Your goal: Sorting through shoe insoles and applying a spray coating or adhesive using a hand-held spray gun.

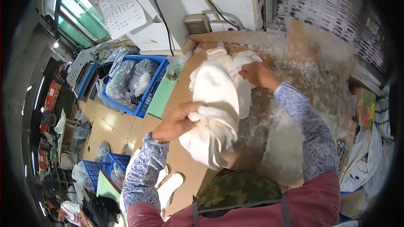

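Observation:
My left hand (pixel 174 122) is closed around the near end of a bundle of soft white insoles (pixel 212 136), its thumb over the top layer. The pieces fan out and fold below my fingers. A broad, smooth insole (pixel 216 85) lies uppermost, reaching away from me. At the far right of the pile, my right hand (pixel 259 75) has its fingers pinched together on the edge of another white insole (pixel 243 94). The fingertips are partly hidden there. More white pieces (pixel 219 52) lie jumbled at the far end.
Brown board (pixel 185 153) covers the worktable, with white fluff (pixel 303 73) strewn on the right. Loose insoles (pixel 170 189) lie near my left forearm. A blue crate (pixel 147 101) of bagged items stands to the left, beside a green strip (pixel 164 96) bearing a tape roll (pixel 171 75).

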### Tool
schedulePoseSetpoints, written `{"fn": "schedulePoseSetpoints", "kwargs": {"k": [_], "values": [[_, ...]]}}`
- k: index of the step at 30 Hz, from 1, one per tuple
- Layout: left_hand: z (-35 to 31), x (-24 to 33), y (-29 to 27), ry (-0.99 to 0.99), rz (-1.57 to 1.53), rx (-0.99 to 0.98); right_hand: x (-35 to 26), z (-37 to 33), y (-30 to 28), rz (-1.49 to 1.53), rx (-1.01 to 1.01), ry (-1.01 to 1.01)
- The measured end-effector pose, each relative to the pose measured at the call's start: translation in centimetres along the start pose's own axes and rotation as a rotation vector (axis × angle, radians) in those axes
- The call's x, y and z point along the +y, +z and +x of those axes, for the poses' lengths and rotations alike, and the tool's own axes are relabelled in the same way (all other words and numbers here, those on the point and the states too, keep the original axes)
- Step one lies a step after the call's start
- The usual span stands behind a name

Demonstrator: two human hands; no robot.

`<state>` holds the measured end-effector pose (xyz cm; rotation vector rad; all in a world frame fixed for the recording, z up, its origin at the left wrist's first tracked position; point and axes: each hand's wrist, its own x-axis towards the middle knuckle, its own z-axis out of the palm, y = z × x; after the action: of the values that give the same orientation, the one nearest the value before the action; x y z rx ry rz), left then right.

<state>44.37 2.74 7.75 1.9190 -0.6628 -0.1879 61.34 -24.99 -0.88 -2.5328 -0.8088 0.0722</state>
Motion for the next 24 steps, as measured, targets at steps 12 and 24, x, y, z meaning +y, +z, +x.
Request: {"fn": "schedulePoseSetpoints", "kwargs": {"k": [12,24], "values": [[-0.2,1.9,-0.1,-0.175,-0.034,-0.099,-8.6,1.2,-3.8,0.873,0.117,-0.307],[-1.3,1.9,-1.5,-0.037,0.192,-0.107,-12.1,-1.9,-3.2,1.066,-0.135,-0.333]]}}
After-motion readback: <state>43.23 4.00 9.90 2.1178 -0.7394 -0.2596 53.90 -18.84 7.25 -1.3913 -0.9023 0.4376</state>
